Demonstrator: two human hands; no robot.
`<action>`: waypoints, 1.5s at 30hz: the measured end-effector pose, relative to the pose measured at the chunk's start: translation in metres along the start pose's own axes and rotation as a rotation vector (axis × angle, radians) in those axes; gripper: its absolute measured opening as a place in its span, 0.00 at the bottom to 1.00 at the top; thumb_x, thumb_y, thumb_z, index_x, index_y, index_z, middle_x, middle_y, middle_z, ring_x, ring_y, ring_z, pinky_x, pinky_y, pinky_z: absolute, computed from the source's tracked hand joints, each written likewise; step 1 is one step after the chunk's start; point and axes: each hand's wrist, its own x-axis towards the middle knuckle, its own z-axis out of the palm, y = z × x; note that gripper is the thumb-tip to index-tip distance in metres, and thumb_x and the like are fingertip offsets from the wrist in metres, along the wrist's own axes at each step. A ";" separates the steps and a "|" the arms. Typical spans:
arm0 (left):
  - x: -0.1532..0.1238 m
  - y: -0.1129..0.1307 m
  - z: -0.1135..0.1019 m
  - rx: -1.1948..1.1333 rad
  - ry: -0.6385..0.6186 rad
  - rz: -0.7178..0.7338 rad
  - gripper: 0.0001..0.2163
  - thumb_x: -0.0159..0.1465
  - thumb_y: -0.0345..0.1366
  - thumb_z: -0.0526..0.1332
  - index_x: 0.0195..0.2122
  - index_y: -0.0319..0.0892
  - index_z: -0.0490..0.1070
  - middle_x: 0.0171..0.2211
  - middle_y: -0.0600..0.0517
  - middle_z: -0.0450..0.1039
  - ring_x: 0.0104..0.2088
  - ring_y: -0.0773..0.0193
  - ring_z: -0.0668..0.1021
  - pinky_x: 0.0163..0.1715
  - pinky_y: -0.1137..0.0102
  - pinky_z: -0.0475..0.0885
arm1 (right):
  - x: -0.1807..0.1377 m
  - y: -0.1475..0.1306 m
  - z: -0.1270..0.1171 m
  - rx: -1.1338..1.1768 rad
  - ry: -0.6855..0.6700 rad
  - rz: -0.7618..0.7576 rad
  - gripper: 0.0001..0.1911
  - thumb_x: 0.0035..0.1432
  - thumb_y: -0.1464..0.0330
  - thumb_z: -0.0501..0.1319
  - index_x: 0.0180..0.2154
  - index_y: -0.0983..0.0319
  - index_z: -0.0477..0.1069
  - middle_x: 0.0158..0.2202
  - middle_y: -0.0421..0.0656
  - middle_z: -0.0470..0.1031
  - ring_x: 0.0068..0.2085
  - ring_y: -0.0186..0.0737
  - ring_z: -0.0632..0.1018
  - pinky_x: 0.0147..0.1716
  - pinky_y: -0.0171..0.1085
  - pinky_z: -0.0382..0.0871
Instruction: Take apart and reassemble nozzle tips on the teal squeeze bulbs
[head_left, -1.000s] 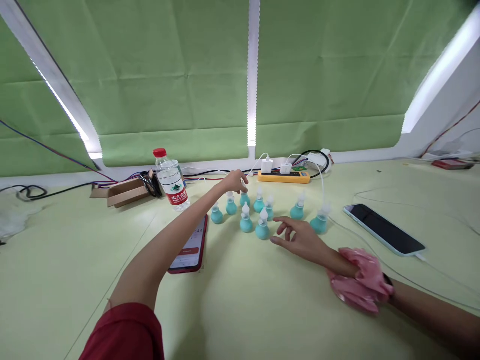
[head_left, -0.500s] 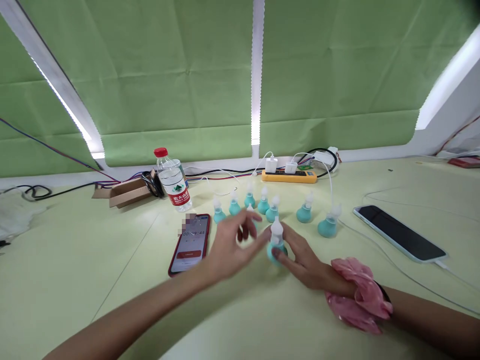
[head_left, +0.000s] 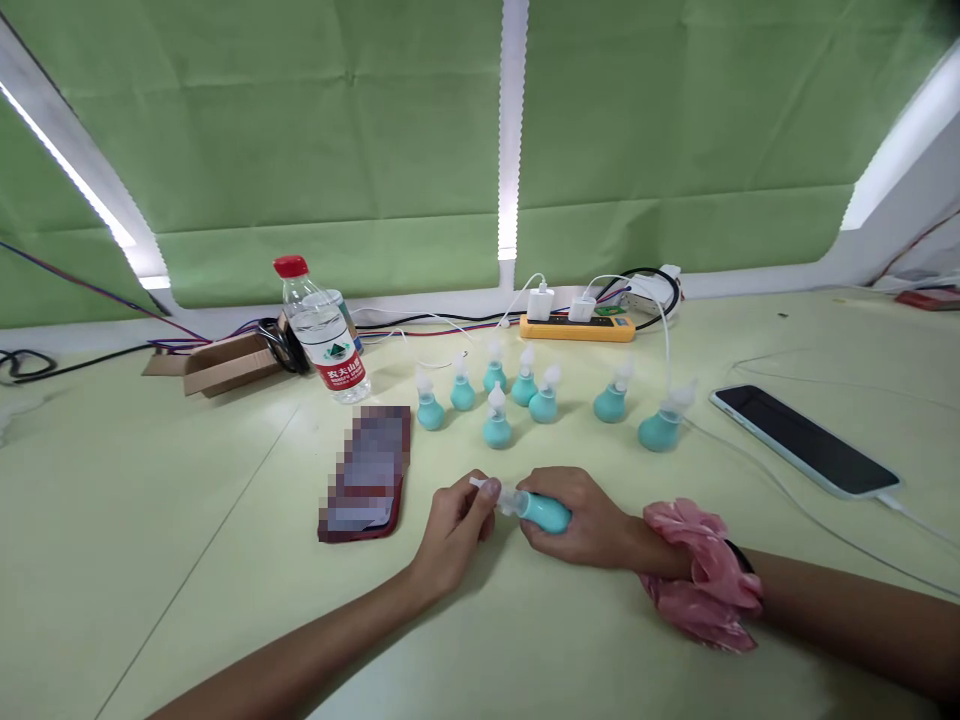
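A nasal aspirator (head_left: 546, 512) with a turquoise squeeze bulb and a clear nozzle lies sideways between my hands, its tip pointing left. My right hand (head_left: 581, 515) is wrapped round the bulb. The thumb and fingers of my left hand (head_left: 457, 525) pinch the nozzle's whitish tip. Just beyond my hands a similar aspirator (head_left: 497, 430) stands upright, tip up. Behind it several more stand in a loose row, from one at the left (head_left: 430, 411) to a leaning one at the right (head_left: 660, 430).
A red-cased phone (head_left: 367, 470) lies left of my hands, and a charging phone (head_left: 806, 440) lies to the right. A water bottle (head_left: 326, 335) and a cardboard box (head_left: 236, 362) stand at the back left. A yellow power strip (head_left: 577, 328) with cables runs along the wall.
The held aspirator has gone from upright to lying sideways in my right hand. My left hand has moved down and closed on its nozzle tip. The camera view has shifted slightly.
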 end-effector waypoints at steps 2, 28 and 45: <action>0.000 0.000 0.000 -0.054 -0.011 -0.037 0.18 0.60 0.47 0.49 0.20 0.39 0.56 0.14 0.59 0.53 0.16 0.73 0.56 0.17 0.76 0.51 | 0.000 0.000 0.001 0.004 0.029 -0.010 0.05 0.43 0.73 0.54 0.27 0.63 0.65 0.21 0.40 0.67 0.23 0.32 0.67 0.23 0.31 0.59; 0.006 -0.001 -0.007 0.518 0.129 0.513 0.03 0.56 0.33 0.59 0.27 0.40 0.68 0.25 0.50 0.70 0.30 0.63 0.68 0.31 0.69 0.65 | 0.002 0.000 -0.005 0.447 -0.116 0.345 0.10 0.55 0.63 0.54 0.34 0.64 0.66 0.28 0.39 0.67 0.28 0.32 0.65 0.27 0.30 0.60; 0.003 0.003 -0.008 0.476 0.088 0.418 0.04 0.58 0.35 0.55 0.33 0.42 0.66 0.28 0.50 0.67 0.29 0.64 0.66 0.29 0.68 0.62 | 0.001 -0.005 -0.002 0.259 -0.143 0.130 0.04 0.50 0.69 0.55 0.30 0.63 0.65 0.25 0.39 0.67 0.26 0.32 0.67 0.26 0.30 0.61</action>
